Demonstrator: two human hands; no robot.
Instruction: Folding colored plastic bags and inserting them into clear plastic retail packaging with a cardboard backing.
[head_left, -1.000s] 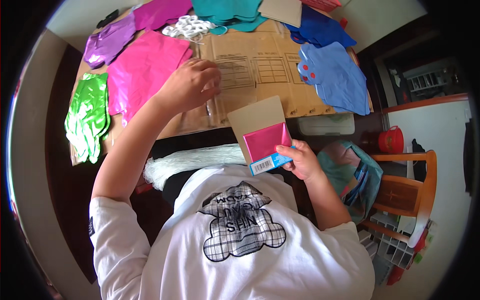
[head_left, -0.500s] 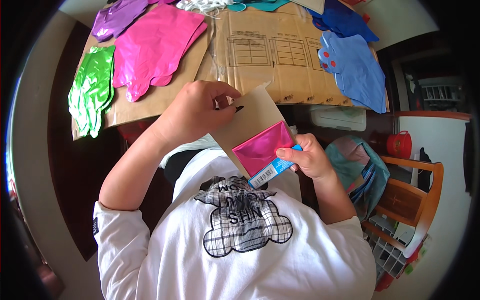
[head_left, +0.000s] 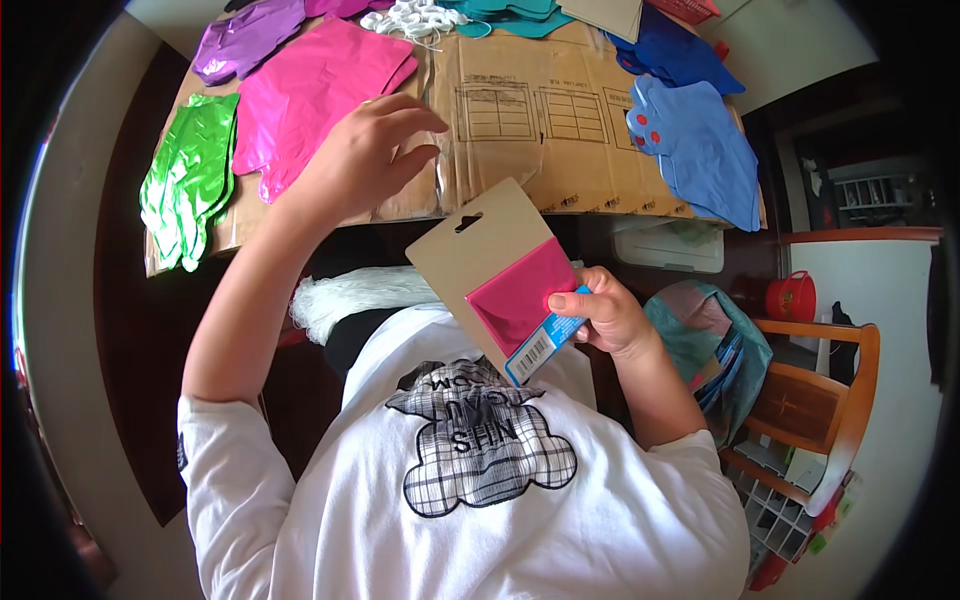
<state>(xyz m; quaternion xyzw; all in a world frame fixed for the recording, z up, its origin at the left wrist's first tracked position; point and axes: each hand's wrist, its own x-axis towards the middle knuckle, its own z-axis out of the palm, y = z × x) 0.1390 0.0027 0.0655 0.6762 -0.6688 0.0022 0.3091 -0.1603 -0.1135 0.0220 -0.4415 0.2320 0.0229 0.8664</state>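
My right hand [head_left: 610, 315] grips a brown cardboard hang card [head_left: 480, 240] by its lower right edge, thumb on the front. Against the card lies a folded shiny pink foil piece [head_left: 525, 295], and a blue strip with a barcode [head_left: 540, 345] runs along the card's bottom. A slot shows near the card's upper left corner. My left hand [head_left: 375, 150] is raised over the near edge of the cardboard-covered table, fingers and thumb apart, holding nothing. Beneath and beside it lies a stack of flat pink foil shapes [head_left: 320, 90].
On the cardboard sheet [head_left: 500, 150] lie flat green [head_left: 190, 175], purple [head_left: 250, 40], teal [head_left: 520, 15], dark blue [head_left: 680, 55] and light blue foil shapes [head_left: 695, 145]. White string [head_left: 415, 20] sits at the back. White strands [head_left: 350, 300] rest by my lap; a wooden chair [head_left: 810, 400] stands right.
My left hand has let go of the card's top and moved up and left, its fingers now spread. The card stays in my right hand, with its slot now uncovered.
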